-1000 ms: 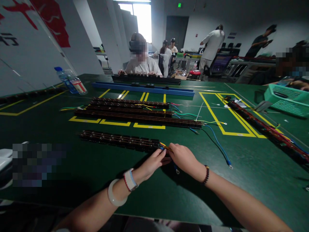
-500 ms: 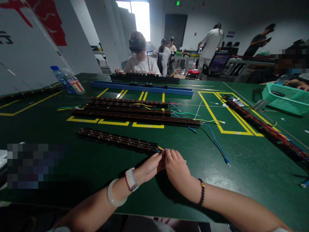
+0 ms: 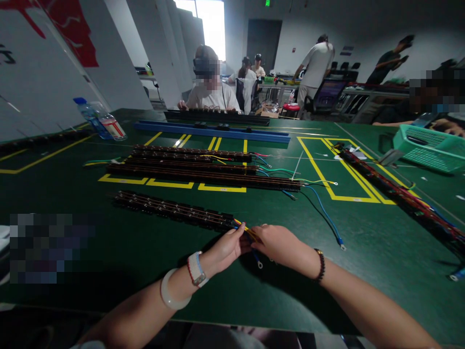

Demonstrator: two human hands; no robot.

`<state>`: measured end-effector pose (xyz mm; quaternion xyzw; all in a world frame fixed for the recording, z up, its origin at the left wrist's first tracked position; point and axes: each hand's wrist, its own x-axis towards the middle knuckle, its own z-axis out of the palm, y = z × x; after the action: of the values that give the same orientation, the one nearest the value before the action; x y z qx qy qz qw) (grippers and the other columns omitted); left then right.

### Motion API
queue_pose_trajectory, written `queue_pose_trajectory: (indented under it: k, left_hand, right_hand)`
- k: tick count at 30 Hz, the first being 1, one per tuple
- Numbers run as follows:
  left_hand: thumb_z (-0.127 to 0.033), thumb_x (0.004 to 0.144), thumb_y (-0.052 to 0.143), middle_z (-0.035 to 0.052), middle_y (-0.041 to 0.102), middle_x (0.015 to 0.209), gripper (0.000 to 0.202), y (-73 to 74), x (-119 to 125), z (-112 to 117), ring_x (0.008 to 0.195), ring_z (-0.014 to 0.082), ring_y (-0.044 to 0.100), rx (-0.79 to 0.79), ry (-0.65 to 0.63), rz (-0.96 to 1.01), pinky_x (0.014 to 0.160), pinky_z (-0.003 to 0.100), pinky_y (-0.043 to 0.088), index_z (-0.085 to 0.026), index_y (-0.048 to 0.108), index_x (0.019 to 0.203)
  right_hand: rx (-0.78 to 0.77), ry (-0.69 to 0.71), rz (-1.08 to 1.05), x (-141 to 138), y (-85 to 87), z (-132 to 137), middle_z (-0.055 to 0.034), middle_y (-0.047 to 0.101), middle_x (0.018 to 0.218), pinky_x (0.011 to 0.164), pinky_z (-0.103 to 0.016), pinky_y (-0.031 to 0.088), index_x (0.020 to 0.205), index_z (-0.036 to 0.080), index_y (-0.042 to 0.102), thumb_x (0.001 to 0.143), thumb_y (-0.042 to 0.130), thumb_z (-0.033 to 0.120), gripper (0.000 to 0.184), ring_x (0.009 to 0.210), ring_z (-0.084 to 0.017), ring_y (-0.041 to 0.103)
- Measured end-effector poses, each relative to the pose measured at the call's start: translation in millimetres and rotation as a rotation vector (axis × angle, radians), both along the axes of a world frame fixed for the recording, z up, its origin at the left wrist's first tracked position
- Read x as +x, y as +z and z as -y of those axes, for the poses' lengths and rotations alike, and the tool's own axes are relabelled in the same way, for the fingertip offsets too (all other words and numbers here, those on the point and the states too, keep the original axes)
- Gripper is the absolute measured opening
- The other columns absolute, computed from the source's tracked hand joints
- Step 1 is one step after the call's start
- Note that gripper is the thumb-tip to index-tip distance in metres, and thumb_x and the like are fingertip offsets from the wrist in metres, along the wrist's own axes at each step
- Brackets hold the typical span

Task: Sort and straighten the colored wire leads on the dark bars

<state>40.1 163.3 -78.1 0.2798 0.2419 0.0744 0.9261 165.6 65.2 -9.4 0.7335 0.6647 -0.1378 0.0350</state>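
A short black wired strip (image 3: 174, 212) lies at a slant on the green table, with coloured wires (image 3: 248, 231) coming out of its right end. My left hand (image 3: 228, 247) closes around these wires close to the strip's end. Just to the right, my right hand (image 3: 278, 245) has its fingers curled on the same wires. A blue wire with a ring terminal (image 3: 259, 264) hangs out below my hands. Behind, several longer black wired strips (image 3: 207, 177) lie side by side, with loose wires and ring terminals at their ends.
A blue channel (image 3: 210, 131) crosses the table's far side, where a person (image 3: 212, 94) sits. Bottles (image 3: 100, 121) stand at far left. To the right are a long wire-covered strip (image 3: 395, 191) and a green basket (image 3: 432, 150). Yellow tape (image 3: 356, 199) marks the green tabletop.
My right hand has moved right along the wires, away from my left hand. More of the yellow wires and a blue wire's ring terminal now show. The short strip has shifted slightly left.
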Motion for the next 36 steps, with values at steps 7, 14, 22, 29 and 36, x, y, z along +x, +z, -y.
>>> queue_pose_trajectory:
  k: [7,14,22,29,36]
  left_hand:
    - [-0.024,0.090,0.053,0.0113,0.066,0.097,0.015,2.4,-1,1,0.086,0.0163,0.064,0.084,-0.023,-0.042,0.085,0.034,0.048,-0.011,0.056,0.098]
    - [-0.027,0.092,0.048,0.0118,0.065,0.084,0.020,3.4,-2,1,0.080,0.0165,0.065,0.144,-0.079,-0.088,0.079,0.030,0.049,-0.009,0.057,0.091]
    - [-0.032,0.089,0.052,0.0107,0.064,0.084,0.023,-1.3,-3,-3,0.078,0.0164,0.064,0.150,-0.110,-0.024,0.080,0.031,0.048,-0.010,0.058,0.090]
    - [-0.031,0.092,0.048,0.0144,0.066,0.087,0.025,-4.4,0,-5,0.080,0.0192,0.066,0.136,-0.122,-0.025,0.075,0.031,0.048,-0.008,0.057,0.093]
    - [-0.029,0.090,0.053,0.0134,0.066,0.094,0.022,1.1,-1,-4,0.085,0.0180,0.066,0.074,-0.093,0.023,0.085,0.034,0.048,-0.009,0.057,0.097]
  right_hand:
    - [0.111,0.161,0.080,29,-13.0,-8,-0.0061,0.067,0.086,0.064,-0.024,0.040,0.103,0.019,0.063,0.090,0.045,0.014,0.023,0.075,-0.016,0.063]
    - [0.290,0.550,0.380,58,-18.8,-40,-0.0074,0.062,0.090,0.068,-0.028,0.037,0.111,0.015,0.056,0.091,0.046,0.012,0.022,0.077,-0.015,0.057]
    - [0.338,0.815,0.506,71,-22.9,-73,-0.0048,0.058,0.093,0.071,-0.029,0.035,0.110,0.020,0.054,0.094,0.038,0.010,0.024,0.074,-0.014,0.050]
    - [0.352,0.499,0.194,70,-21.9,-47,-0.0081,0.059,0.105,0.083,-0.031,0.040,0.118,0.019,0.055,0.095,0.046,0.024,0.026,0.095,-0.016,0.055]
    - [0.390,0.397,-0.085,53,-19.5,15,-0.0064,0.058,0.112,0.086,-0.030,0.041,0.124,0.026,0.055,0.095,0.045,0.027,0.031,0.099,-0.014,0.053]
